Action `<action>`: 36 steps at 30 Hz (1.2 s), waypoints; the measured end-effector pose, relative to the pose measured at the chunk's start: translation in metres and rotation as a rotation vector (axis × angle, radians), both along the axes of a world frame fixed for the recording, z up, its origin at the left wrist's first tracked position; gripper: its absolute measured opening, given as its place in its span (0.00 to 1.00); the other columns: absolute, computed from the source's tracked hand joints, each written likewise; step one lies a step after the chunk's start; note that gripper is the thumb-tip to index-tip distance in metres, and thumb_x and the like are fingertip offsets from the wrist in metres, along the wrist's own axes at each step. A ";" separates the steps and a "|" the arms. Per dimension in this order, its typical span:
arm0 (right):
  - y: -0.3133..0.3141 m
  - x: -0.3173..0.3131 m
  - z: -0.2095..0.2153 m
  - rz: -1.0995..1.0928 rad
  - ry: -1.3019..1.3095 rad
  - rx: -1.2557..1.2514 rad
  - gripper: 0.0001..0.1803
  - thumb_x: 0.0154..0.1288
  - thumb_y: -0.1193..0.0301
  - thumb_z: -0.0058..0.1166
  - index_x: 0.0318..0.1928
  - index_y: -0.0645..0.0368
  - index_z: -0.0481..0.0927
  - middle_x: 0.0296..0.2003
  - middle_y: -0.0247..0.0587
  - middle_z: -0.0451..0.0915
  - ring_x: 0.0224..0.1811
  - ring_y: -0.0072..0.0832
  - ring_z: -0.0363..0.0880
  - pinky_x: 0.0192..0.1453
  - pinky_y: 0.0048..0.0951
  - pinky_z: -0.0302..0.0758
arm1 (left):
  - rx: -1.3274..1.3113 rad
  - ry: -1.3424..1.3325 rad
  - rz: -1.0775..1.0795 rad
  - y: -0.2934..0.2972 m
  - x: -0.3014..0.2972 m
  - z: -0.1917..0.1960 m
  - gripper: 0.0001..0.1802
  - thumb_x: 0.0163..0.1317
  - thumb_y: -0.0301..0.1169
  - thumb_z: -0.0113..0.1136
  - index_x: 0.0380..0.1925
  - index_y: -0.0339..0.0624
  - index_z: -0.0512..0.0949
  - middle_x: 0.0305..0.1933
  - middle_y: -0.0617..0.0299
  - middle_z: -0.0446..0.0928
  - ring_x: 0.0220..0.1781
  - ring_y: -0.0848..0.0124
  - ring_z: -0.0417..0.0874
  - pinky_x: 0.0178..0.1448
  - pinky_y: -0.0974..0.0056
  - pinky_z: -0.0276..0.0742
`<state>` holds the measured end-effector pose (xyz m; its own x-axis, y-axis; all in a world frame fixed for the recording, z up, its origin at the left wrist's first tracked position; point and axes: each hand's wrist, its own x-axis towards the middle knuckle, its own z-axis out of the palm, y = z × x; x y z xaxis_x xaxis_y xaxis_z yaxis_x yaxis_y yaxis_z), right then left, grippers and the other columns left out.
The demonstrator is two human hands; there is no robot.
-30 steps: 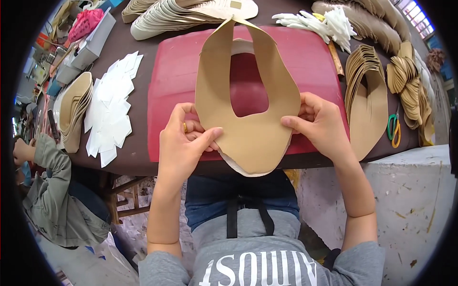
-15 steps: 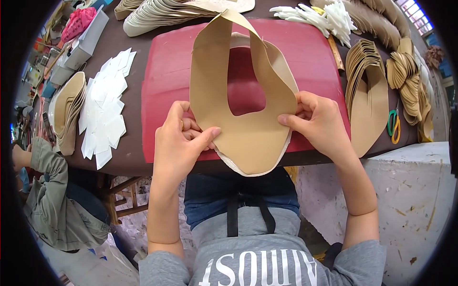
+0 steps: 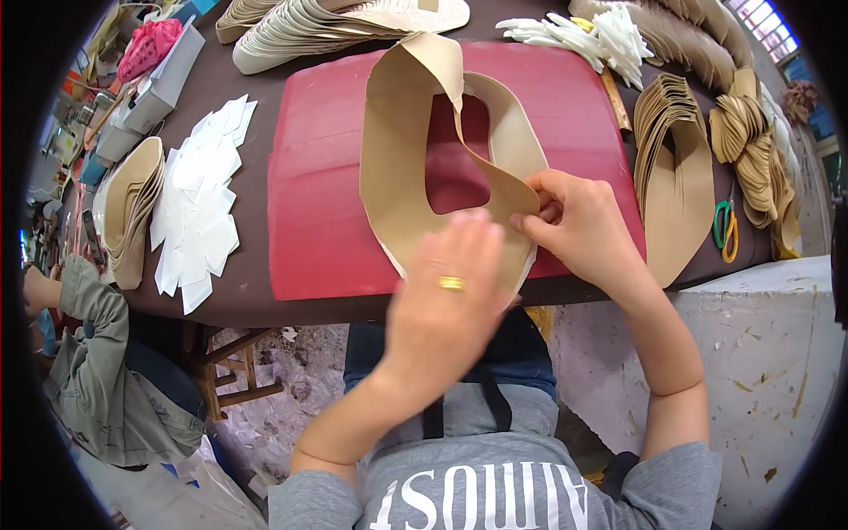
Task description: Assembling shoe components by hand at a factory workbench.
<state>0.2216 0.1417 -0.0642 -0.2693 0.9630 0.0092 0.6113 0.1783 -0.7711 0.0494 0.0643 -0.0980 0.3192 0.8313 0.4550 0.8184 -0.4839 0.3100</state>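
Observation:
A tan shoe upper (image 3: pixel 397 150) with a pale backing along its edge lies over the red mat (image 3: pixel 309 203), its toe end toward me and partly past the table edge. My right hand (image 3: pixel 579 221) pinches its right edge between thumb and fingers. Across the toe part lies my left hand (image 3: pixel 446 300), palm down, fingers stretched out and slightly blurred, with a gold ring on one finger. That hand hides most of the toe. The back band of the upper stands up and folds over the central opening, which shows the red mat beneath.
White cut pieces (image 3: pixel 199 194) are spread left of the mat, beside stacked uppers (image 3: pixel 132 212). More tan uppers (image 3: pixel 676 194) and green-orange scissors (image 3: pixel 726 231) lie at the right. Pale stacked pieces (image 3: pixel 300 40) and white strips (image 3: pixel 609 40) sit at the back. A person's sleeve (image 3: pixel 93 305) shows at left.
My left hand has let go of the upper's left edge and moved right, flat over the toe. The back band has folded rightward across the opening. My right hand keeps its pinch.

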 end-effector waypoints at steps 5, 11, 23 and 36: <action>0.026 0.014 0.012 0.032 0.112 0.150 0.10 0.49 0.83 0.59 0.35 0.68 0.81 0.23 0.34 0.80 0.23 0.18 0.72 0.28 0.19 0.70 | -0.051 0.030 -0.087 -0.010 0.008 -0.011 0.30 0.54 0.30 0.61 0.59 0.35 0.70 0.66 0.51 0.69 0.64 0.55 0.72 0.64 0.55 0.68; 0.059 0.030 0.007 0.097 -0.016 0.056 0.10 0.47 0.81 0.57 0.34 0.69 0.81 0.24 0.41 0.82 0.23 0.27 0.76 0.31 0.26 0.75 | -0.070 0.039 -0.065 0.010 0.023 -0.001 0.33 0.48 0.31 0.61 0.58 0.36 0.71 0.64 0.52 0.71 0.57 0.59 0.71 0.55 0.60 0.70; 0.073 0.007 0.030 0.164 -0.115 0.220 0.09 0.46 0.82 0.56 0.32 0.68 0.81 0.23 0.40 0.80 0.22 0.28 0.73 0.29 0.27 0.72 | -0.099 0.133 0.045 0.052 0.039 0.007 0.30 0.51 0.35 0.61 0.56 0.36 0.72 0.60 0.52 0.74 0.48 0.59 0.72 0.45 0.63 0.70; 0.065 0.030 0.004 0.107 -0.223 0.457 0.09 0.44 0.85 0.53 0.31 0.69 0.78 0.23 0.47 0.80 0.20 0.39 0.73 0.29 0.33 0.73 | -0.030 -0.041 -0.041 0.029 0.031 -0.005 0.23 0.54 0.25 0.58 0.52 0.41 0.75 0.57 0.53 0.75 0.48 0.56 0.74 0.49 0.60 0.73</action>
